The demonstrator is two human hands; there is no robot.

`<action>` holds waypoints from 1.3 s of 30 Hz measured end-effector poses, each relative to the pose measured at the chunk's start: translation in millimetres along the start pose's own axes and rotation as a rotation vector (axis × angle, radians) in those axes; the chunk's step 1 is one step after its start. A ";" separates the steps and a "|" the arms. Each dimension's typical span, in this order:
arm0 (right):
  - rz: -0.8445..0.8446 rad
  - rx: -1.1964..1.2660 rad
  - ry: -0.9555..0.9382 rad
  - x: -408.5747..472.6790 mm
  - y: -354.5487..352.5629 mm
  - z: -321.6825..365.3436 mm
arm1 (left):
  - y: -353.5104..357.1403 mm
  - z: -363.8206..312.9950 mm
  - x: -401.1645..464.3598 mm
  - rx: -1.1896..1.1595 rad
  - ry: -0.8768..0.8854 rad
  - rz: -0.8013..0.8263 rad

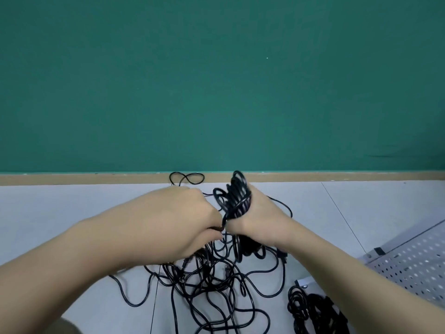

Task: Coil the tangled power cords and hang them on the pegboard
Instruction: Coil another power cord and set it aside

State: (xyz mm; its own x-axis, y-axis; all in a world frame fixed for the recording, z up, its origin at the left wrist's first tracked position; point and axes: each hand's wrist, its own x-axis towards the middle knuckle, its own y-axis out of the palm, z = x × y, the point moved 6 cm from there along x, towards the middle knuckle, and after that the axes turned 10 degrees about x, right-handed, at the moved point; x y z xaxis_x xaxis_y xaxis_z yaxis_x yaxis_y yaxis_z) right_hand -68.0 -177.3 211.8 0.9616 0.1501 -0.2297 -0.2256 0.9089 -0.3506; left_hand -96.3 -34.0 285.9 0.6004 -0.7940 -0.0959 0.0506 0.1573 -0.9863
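The cords are thin, black and glossy. Part of one is already wound into a tight bundle of loops [237, 196] that the right hand [258, 213] grips around its middle, held up above the floor [60, 203]. The left hand [185, 213] is just beside it, fingers curled, pinching a strand that runs into the bundle. Below both hands the rest lies as a loose tangle of cords [212, 280] spread over the pale grey floor, with one small loop [186, 178] lying far off against the tan baseboard [72, 178] under the green wall [216, 80]. Near right, a white pegboard [414, 263] lies tilted, and another bunch of black cord [313, 309] sits at its near corner.
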 end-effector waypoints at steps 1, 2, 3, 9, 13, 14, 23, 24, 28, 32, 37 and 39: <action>0.031 -0.072 -0.010 -0.3 8.8 -3.2 | -4.6 1.4 -2.1 -0.048 0.032 -0.078; 0.056 -0.151 -0.017 -2.1 17.8 -6.8 | -6.8 2.8 -3.6 -0.097 0.055 -0.134; 0.081 -0.223 -0.017 -5.8 27.3 -9.2 | -7.1 3.4 -4.4 -0.151 0.066 -0.150; 0.228 -0.398 -0.123 -18.6 64.6 -2.7 | 8.1 18.0 2.8 -0.606 -0.091 0.000; 0.299 -0.362 -0.173 -22.6 77.2 12.2 | 15.2 32.3 5.7 -0.837 -0.173 0.069; 0.330 -0.347 -0.199 -25.9 79.7 17.6 | 18.3 33.4 7.0 -0.856 -0.181 0.094; 0.503 -0.053 -0.278 -50.7 76.9 58.3 | 51.2 50.2 11.2 -1.281 -0.187 0.436; 0.502 -0.013 -0.273 -50.7 73.4 60.4 | 55.9 52.6 9.6 -1.351 -0.197 0.484; 0.491 0.152 -0.269 -44.2 55.5 63.5 | 75.3 66.4 12.0 -1.510 -0.366 0.464; 0.414 0.288 -0.255 -39.1 37.5 58.0 | 73.1 62.2 19.4 -1.562 -0.455 0.321; 0.186 0.464 -0.093 -22.9 5.6 40.9 | 68.6 66.5 16.8 -1.459 -0.550 0.118; 0.106 0.525 -0.012 -16.5 -3.1 31.7 | 64.2 65.2 18.3 -1.184 -0.570 -0.016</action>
State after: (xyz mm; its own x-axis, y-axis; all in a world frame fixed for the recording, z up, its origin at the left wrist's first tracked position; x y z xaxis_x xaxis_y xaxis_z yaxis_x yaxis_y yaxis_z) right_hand -78.2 -170.3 245.4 0.9403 0.2531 -0.2276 -0.2160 0.9604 0.1757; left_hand -30.0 -0.1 229.7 0.8716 -0.3870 -0.3010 -0.4903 -0.6883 -0.5347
